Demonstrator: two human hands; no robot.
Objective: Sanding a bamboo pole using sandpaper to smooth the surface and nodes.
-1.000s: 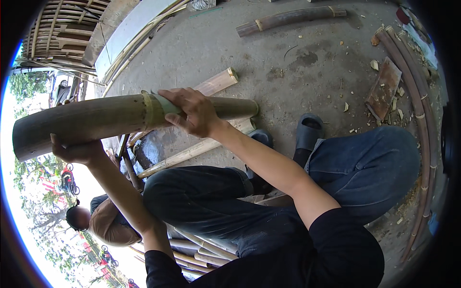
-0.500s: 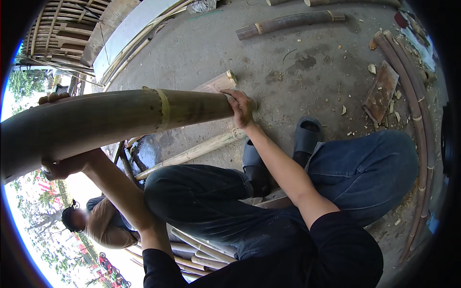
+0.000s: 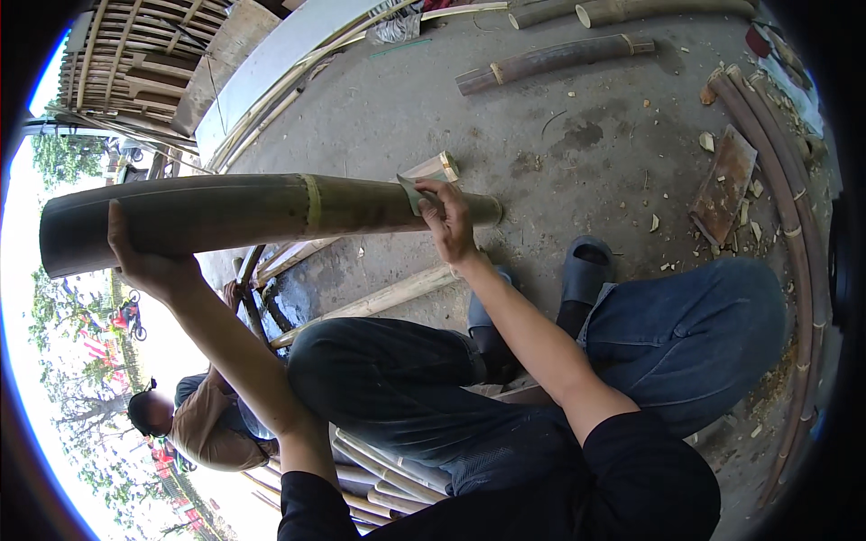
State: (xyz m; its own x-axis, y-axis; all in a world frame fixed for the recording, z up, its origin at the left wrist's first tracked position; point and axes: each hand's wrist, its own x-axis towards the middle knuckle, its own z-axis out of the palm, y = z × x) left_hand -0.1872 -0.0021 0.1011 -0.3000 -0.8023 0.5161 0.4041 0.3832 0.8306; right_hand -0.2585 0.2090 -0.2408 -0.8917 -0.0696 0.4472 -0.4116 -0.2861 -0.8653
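Observation:
A thick dark bamboo pole (image 3: 244,212) lies across the space before me, with a pale ring at one node (image 3: 312,203). My left hand (image 3: 149,261) is closed round its wide left part from the near side, one finger lying up over the surface. Toward the narrower right end, my right hand (image 3: 448,216) pinches a thin grey-green sheet (image 3: 410,191), which looks like sandpaper, and presses it on the pole. Beyond the right hand the pole's tip (image 3: 487,210) shows.
Pale bamboo (image 3: 388,298) lies below the held pole. A short dark bamboo piece (image 3: 559,61), long curved poles (image 3: 789,225) and a rusty plate (image 3: 724,185) lie on the concrete floor among chips. A person in a cap (image 3: 212,424) sits at the left.
The pole has shifted right, so its wide left end and right tip both show. My left hand has moved right with it. The sheet under my right hand has come into sight.

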